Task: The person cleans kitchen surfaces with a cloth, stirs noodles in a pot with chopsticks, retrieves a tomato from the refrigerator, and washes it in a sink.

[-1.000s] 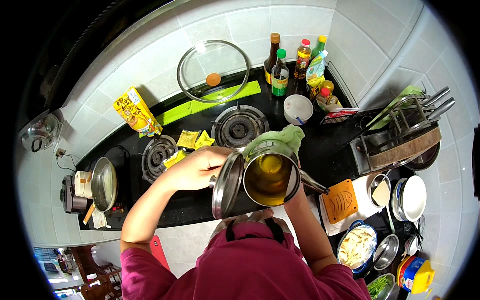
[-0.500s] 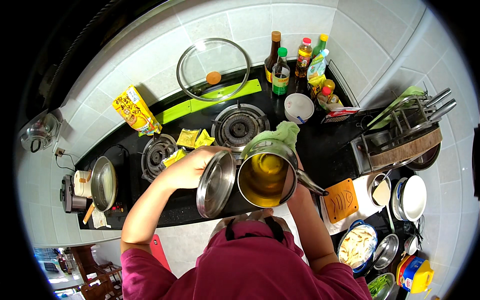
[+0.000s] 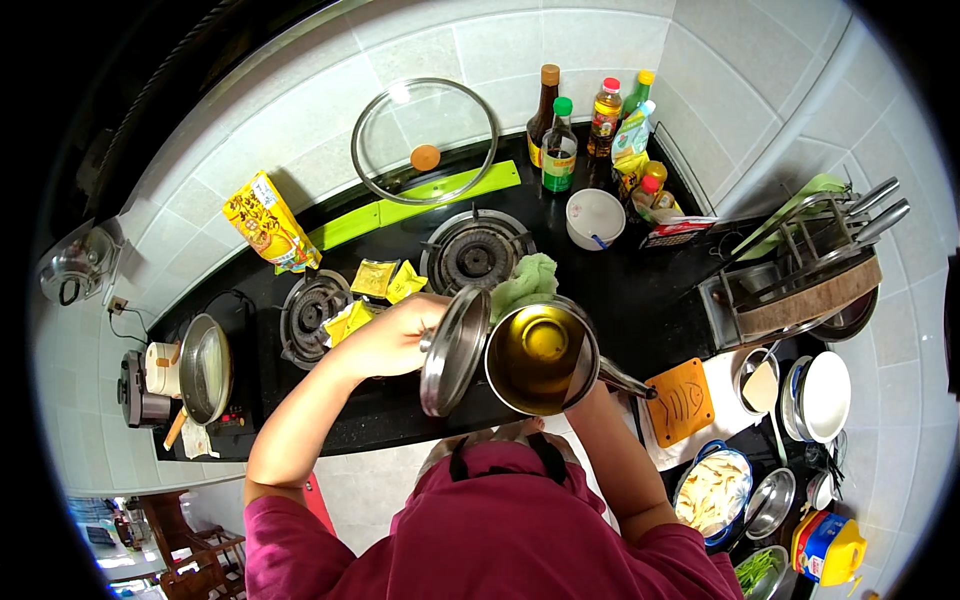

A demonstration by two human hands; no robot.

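Pinched on the knob of a steel lid, my left hand tilts the lid on edge at the left of a steel pot. Yellow-gold liquid shows inside the pot, whose narrow spout or handle points right. My right hand is behind and under the pot, supporting it, with its fingers mostly hidden. A pale green cloth sticks out at the pot's back rim, in front of the large gas burner.
Small burner with yellow packets, standing glass lid, bottles and a white bowl behind. Frying pan at left. Knife rack, orange board, plates and dish of pale slices at right.
The lid swung flatter toward me half a second ago and is now back upright, slightly higher. The pot shifted a little left, then right again. Less of the green cloth shows now.
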